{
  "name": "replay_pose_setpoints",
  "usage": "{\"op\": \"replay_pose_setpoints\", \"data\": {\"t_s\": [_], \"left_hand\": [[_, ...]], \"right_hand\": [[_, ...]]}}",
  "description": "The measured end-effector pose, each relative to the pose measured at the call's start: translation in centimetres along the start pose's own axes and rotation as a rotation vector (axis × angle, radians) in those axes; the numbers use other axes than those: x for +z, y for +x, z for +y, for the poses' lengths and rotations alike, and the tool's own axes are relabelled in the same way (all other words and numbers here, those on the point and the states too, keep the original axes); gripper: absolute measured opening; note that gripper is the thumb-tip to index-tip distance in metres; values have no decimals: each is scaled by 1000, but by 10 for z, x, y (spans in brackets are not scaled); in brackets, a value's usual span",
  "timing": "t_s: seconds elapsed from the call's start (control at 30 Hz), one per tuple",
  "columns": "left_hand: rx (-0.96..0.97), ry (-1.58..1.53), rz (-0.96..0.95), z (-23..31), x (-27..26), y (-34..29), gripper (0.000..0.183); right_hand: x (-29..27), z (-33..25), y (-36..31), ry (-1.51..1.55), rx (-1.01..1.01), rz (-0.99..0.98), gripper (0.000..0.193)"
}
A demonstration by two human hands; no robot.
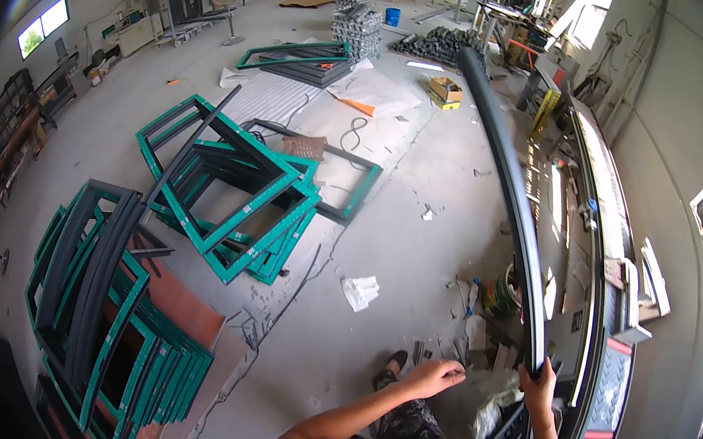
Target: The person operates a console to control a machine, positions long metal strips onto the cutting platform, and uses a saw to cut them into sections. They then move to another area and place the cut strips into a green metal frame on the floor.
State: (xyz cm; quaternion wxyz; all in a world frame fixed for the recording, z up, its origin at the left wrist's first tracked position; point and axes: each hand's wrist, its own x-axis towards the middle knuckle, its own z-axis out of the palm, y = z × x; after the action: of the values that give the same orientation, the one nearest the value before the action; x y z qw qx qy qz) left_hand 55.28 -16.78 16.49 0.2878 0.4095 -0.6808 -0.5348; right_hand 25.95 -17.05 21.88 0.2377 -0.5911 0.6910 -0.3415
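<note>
My right hand (539, 389) is wrapped round a long dark grey frame profile (506, 176), near its lower end. The profile stands up steeply, its far end rising toward the back of the workshop. In front of my body, my left hand (435, 378) is held above the floor with its fingers curled in. No object shows in it, and it is apart from the profile. More dark profiles (514, 431) lie beside my right forearm, partly hidden by it.
A long bench machine (617, 380) runs along the right wall. Stacked green-edged window frames (237, 206) stand left of centre, with another stack (155, 363) at the left. Crumpled white paper (361, 292) and scraps litter the floor. A bucket (501, 293) stands beside the bench.
</note>
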Motion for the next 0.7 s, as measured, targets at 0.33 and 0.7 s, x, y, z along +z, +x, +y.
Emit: {"op": "replay_pose_setpoints", "data": {"t_s": [0.33,0.7], "left_hand": [[-210,-871,455,-50,-244,229,31],[-276,-1209,728,-119,-494,400,38]], "right_hand": [[200,-132,278,181,0,-827,42],[386,-245,571,247,100,-1058,51]]}}
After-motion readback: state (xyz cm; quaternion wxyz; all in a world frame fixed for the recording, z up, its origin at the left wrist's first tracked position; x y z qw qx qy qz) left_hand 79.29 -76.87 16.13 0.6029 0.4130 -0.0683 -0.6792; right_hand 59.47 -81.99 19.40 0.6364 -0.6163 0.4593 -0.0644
